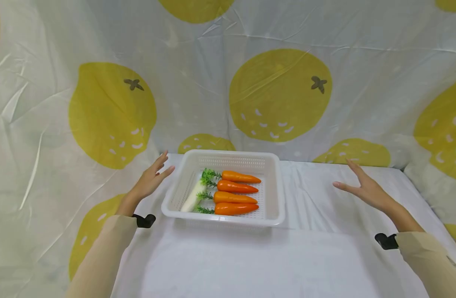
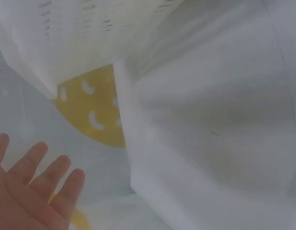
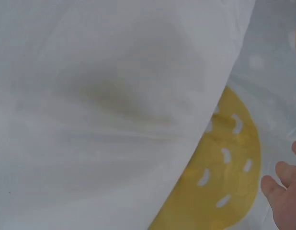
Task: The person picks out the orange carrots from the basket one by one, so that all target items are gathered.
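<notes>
1. Landmark = basket (image 1: 228, 219), white plastic, upright on the white-covered tabletop (image 1: 228, 260).
2. Veg all inside basket: 4 carrots (image 1: 235, 198) in a rough stack of rows, tips to basket's R wall, greens to its L; white radish (image 1: 193, 196) slanted along basket's L side, leafy end toward its back wall. Carrot greens overlap radish, so handle as a tangle.
3. L hand (image 1: 150, 180): open wide, fingers extended, thumb apart, nothing held; just L of basket, not touching.
4. R hand (image 1: 367, 188): also spread, thumb well off fingers, empty; well apart from basket, on its R.
5. Step in hand, my read: both hands poised either side of basket, no contact yet. R has the longer way in, so L should wait on it if both are to meet the rim tog.
6. If basket's gripped: take opp. rims at mid-side, keep it level, b/c carrots look smooth & would prob. roll.
7. If veg's picked: 1 at a time, by the thick body, not the greens; front 2 carrots lie v. close, so slip fingertips btwn first.
</notes>
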`<move>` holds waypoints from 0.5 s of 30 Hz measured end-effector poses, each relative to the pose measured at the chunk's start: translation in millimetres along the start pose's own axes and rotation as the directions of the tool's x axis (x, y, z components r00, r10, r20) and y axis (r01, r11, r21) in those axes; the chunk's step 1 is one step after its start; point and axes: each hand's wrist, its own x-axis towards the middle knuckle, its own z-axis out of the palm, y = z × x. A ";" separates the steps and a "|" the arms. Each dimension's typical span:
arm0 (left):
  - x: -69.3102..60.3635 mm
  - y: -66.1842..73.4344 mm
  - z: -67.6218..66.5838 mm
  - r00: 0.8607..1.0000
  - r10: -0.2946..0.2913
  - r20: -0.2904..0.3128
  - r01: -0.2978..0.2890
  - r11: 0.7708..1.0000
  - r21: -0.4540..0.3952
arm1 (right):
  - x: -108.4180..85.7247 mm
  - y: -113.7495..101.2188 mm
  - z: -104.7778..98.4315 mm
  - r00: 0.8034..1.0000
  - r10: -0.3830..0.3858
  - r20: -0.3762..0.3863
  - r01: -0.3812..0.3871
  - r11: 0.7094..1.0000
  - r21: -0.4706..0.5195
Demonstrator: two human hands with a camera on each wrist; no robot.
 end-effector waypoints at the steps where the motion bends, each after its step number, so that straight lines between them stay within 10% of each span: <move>1: 0.4 0.8 0.8 1.000 0.002 0.000 -0.002 1.000 -0.021 | 1.0 -3.2 0.1 1.000 -0.004 0.004 0.003 1.000 0.006; 15: -2.1 9.4 13.4 1.000 -0.018 0.022 0.023 0.969 -0.246 | 26.7 -57.8 2.2 0.987 -0.161 0.019 0.158 0.980 0.122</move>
